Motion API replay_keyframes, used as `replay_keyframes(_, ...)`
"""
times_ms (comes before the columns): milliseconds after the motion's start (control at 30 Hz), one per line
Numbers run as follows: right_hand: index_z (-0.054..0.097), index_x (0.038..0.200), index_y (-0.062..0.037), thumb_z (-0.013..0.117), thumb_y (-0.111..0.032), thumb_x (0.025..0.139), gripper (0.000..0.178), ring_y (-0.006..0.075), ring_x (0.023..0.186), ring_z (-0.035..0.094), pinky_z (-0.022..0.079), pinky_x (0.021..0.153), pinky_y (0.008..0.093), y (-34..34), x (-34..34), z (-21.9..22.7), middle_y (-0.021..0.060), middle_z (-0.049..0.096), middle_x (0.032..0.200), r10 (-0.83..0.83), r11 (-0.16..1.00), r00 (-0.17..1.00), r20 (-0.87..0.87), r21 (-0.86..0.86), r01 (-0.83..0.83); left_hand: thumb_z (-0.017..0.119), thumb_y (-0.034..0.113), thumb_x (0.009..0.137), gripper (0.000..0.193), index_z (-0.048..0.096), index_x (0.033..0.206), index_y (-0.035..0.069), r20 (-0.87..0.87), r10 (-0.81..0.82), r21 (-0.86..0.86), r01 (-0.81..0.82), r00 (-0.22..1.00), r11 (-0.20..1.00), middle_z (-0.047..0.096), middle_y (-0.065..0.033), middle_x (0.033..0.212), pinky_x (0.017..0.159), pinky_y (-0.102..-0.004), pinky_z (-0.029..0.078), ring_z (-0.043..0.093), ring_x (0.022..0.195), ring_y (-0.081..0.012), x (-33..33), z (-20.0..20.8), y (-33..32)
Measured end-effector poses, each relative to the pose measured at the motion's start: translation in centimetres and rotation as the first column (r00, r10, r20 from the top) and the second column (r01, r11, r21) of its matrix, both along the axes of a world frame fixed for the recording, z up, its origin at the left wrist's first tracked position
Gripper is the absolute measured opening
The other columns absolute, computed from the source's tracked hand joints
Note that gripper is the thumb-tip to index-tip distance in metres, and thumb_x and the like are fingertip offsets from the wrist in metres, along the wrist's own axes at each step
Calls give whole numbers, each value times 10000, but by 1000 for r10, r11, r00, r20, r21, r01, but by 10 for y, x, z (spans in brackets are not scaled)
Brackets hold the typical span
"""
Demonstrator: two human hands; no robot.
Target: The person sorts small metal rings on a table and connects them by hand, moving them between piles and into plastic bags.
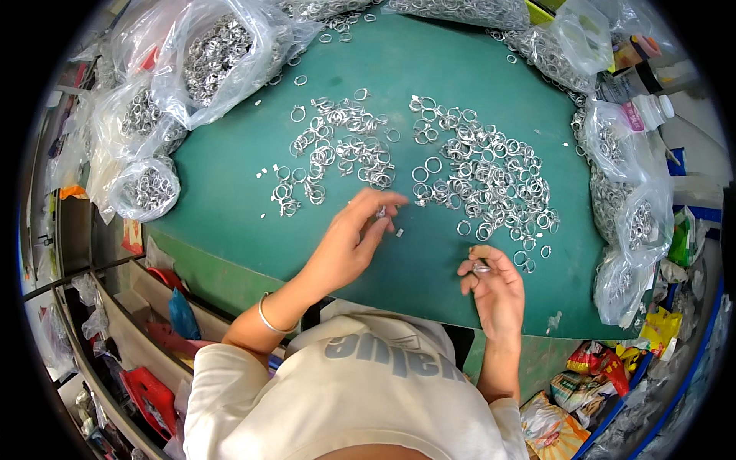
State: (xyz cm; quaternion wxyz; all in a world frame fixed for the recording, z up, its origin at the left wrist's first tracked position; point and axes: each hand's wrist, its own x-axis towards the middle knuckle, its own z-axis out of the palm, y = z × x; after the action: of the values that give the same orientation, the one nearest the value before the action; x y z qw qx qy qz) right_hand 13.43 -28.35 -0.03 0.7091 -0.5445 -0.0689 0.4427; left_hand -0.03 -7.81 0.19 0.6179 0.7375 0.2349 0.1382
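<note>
Two loose piles of silver-coloured metal rings lie on the green table: a left pile (337,146) and a larger right pile (491,169). My left hand (359,228) is just below the left pile, thumb and fingers closed on a small silver ring (381,211) that is partly hidden. A small pale piece (399,232) lies on the table beside those fingertips. Below the right pile, my right hand (497,290) is palm up and pinches another ring (481,267) between thumb and fingers.
Clear plastic bags full of rings line the far left (218,61) and the right side (613,207) of the green tabletop (253,230). A white bottle (650,113) stands at the right. Open drawers (146,299) are at lower left, and colourful packets (590,383) at lower right.
</note>
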Motion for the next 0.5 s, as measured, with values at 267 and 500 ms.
replay_keyframes(267,645,906,-20,647,40,790,131,107,639,440,363,572,225,15,3,14,27,456,744,225,921,651,725,-377,102,629,45,849,193,603,1041,44,-103,-91,331,121,990,936,484,-95,857,643,-325,437,520,724,-198,34,0,-4)
replay_keyframes(500,598,1025,-3,527,95,790,264,321,876,556,464,760,395,26,0,-1,149,553,979,311,934,252,916,-344,97,669,51,776,241,604,1007,22,-49,-264,757,208,963,619,481,-105,840,640,-396,441,531,766,-292,68,-16,-13)
